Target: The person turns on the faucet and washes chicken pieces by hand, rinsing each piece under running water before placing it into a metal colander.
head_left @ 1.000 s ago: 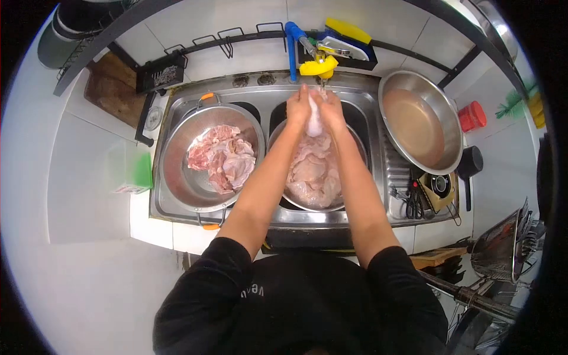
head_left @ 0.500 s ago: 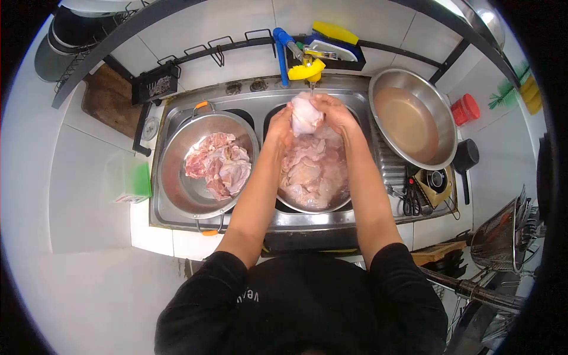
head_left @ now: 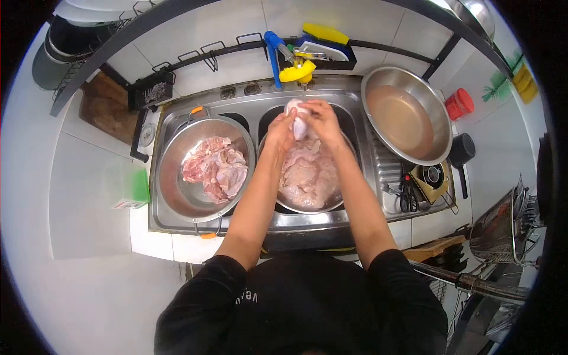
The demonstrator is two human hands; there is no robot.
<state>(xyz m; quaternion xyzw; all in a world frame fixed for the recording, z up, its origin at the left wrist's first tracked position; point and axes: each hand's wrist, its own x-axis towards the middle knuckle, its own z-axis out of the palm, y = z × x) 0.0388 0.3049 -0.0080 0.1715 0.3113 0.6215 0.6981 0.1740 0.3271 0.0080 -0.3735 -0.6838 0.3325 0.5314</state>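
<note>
The pale pink raw chicken piece (head_left: 297, 123) is held above the far edge of the right sink basin, directly below the yellow tap nozzle (head_left: 297, 72). The left hand (head_left: 278, 135) grips it from the left with fingers curled around it. The right hand (head_left: 319, 118) covers it from the right and above, with fingers likewise closed on it. The two hands are pressed together around the piece, so most of its surface is hidden and its shape cannot be determined. Whether water is running cannot be determined.

Below the hands, a round steel bowl (head_left: 313, 209) sits in the right basin, filled with raw chicken pieces (head_left: 307, 174). Both forearms cross its near rim and hide parts of it.

In the left basin, a steel pan with orange handles (head_left: 174, 189) holds pinker meat portions (head_left: 214, 168). On the drainboard to the right stands a wide steel basin of brownish water (head_left: 438, 127), with black-handled scissors (head_left: 408, 200) lying just in front of it.

Open room is available between the two forearms and above the left pan.
</note>
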